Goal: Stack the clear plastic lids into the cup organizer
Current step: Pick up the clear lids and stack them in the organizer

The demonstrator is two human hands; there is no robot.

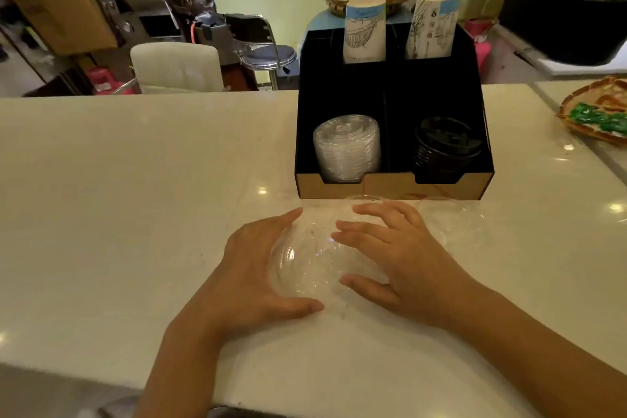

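Observation:
A pile of clear plastic lids [305, 261] lies on the white counter just in front of the black cup organizer [390, 187]. My left hand [251, 271] cups the pile from the left, thumb under its near edge. My right hand [397, 258] rests on the pile's right side with fingers spread. More clear lids or wrap [451, 217] lie to the right, hard to make out. A stack of clear lids [346, 149] stands in the organizer's front left compartment. Black lids [444, 146] fill the front right one.
Two stacks of printed paper cups [364, 30] stand in the organizer's rear slots. A woven tray with green packets [597, 112] sits at the far right of the counter [135, 180]. Chairs and a stool [268, 54] stand beyond the counter's far edge.

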